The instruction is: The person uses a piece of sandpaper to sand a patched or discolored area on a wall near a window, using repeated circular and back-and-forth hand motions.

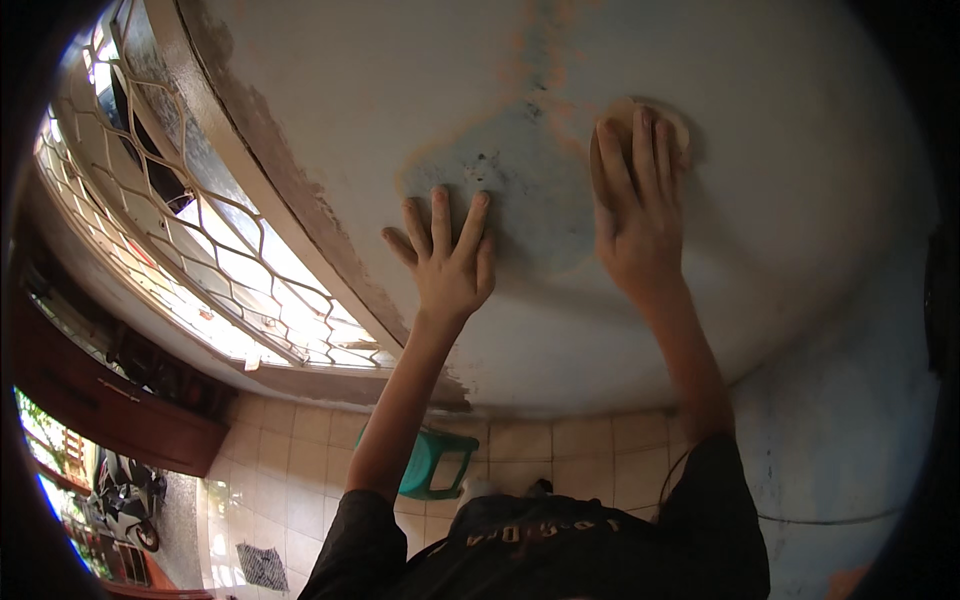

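Before me is a painted wall [765,172] with a worn bluish patch [547,217] edged in orange, marked by small dark pits. My left hand [448,274] rests on the wall at the patch's lower left, fingers spread and holding nothing. To the right of the patch, my right hand [643,214] presses a tan sheet, apparently sandpaper [679,139], flat against the wall. Its fingers lie over the sheet and hide most of it; the edges show around the fingertips.
A window with a wavy metal grille [214,244] is at left. Below are a tiled floor [525,439], a green plastic stool [424,465] and a patterned mat [262,566]. Brown wooden furniture [127,412] and a parked motorcycle [124,495] appear lower left. A cable [825,521] crosses the right-hand wall.
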`<state>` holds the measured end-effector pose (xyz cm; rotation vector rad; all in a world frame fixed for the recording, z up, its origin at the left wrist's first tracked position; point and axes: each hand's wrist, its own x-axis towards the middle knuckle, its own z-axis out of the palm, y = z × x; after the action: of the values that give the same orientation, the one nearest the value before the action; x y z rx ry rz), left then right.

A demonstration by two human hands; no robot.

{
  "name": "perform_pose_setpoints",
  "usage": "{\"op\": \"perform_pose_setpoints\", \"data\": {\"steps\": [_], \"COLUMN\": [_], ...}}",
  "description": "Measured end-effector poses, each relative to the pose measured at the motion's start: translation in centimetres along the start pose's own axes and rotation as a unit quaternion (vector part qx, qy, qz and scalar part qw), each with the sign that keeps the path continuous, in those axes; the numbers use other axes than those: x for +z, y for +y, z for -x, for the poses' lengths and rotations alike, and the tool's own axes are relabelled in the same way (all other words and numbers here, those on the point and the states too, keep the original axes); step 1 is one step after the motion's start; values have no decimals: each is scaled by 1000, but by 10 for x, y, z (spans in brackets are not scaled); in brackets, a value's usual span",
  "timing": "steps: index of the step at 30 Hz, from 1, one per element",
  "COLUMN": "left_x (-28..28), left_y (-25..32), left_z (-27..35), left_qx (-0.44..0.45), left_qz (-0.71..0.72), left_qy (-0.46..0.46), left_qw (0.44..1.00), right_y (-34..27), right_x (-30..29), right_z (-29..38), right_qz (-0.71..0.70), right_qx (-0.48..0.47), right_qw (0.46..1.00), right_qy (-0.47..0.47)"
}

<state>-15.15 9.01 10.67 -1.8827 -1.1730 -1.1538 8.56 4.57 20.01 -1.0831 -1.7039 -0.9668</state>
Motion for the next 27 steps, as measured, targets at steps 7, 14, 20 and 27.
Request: {"op": "perform_pose_setpoints", "data": {"steps": [7, 14, 20, 27], "left_x": [-21, -9, -24, -39], "left_y": [-7, -61, -77, -82], "left_z": [-21, 38, 52, 59], "left_qx": [-18, -37, -46, -29], "left_qz": [51, 76, 137, 142], "left_qy": [-14, -41, -109, -184], "left_qw": [998, 996, 983, 972], "right_y": [-38, -74, -146, -135], "right_x": [1, 32, 67, 51], "right_z": [11, 2, 37, -39], "right_qz": [-77, -29, -43, 15], "right_qx": [-26, 21, 110, 47], "right_qw": [991, 998, 992, 994], "right_qy": [-109, 53, -33, 93]}}
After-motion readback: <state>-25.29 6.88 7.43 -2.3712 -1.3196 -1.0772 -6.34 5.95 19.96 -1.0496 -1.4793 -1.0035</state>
